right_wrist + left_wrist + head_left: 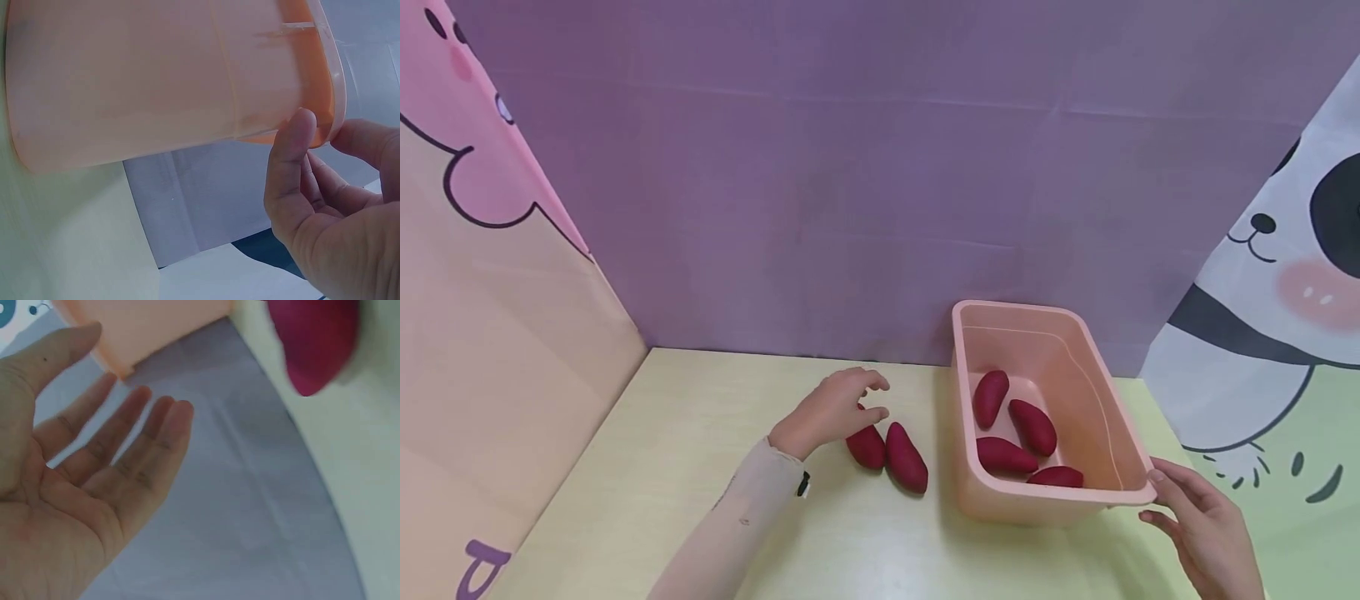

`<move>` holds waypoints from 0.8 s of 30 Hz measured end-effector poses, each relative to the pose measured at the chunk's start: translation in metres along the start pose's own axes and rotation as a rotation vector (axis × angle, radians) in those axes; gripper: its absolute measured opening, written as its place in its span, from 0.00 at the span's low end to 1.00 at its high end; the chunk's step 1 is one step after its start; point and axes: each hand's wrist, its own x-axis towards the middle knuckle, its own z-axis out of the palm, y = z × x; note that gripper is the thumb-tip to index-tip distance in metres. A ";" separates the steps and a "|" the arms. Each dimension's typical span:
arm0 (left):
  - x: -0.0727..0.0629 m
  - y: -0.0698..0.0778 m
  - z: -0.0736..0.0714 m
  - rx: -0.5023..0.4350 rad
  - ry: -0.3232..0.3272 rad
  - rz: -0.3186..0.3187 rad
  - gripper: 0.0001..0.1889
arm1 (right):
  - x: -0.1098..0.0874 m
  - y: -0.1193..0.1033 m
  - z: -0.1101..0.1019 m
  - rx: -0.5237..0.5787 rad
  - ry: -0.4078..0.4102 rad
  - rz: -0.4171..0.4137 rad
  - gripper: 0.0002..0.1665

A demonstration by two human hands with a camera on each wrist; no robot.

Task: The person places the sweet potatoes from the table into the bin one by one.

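My left hand hovers over two dark red sweet potatoes on the table, its fingers spread and holding nothing. One sweet potato is partly hidden beneath the hand; the other sweet potato lies just to its right. In the left wrist view the palm and loosely bent fingers face a nearby sweet potato. At the near right corner of a pink plastic bin, my right hand pinches the rim between thumb and fingers, as the right wrist view of the bin shows.
Several more sweet potatoes lie on the bottom of the bin. The pale table meets a purple cloth wall at the back. Printed panels stand at both sides, with a panda panel at right.
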 end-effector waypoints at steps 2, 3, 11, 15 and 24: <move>-0.004 -0.010 0.003 0.006 0.008 -0.025 0.18 | 0.000 0.000 0.000 -0.006 0.006 0.004 0.12; -0.005 -0.015 0.005 0.009 0.011 -0.035 0.18 | 0.001 0.000 0.000 -0.004 0.006 0.002 0.12; -0.004 -0.065 0.016 -0.008 -0.126 0.079 0.23 | -0.001 -0.001 0.001 0.019 -0.015 -0.017 0.13; 0.002 -0.082 0.019 -0.037 -0.218 0.124 0.27 | -0.002 -0.002 0.001 0.015 -0.017 -0.026 0.13; 0.010 -0.097 0.028 -0.133 -0.303 0.086 0.31 | -0.002 -0.003 0.000 0.008 -0.023 -0.027 0.14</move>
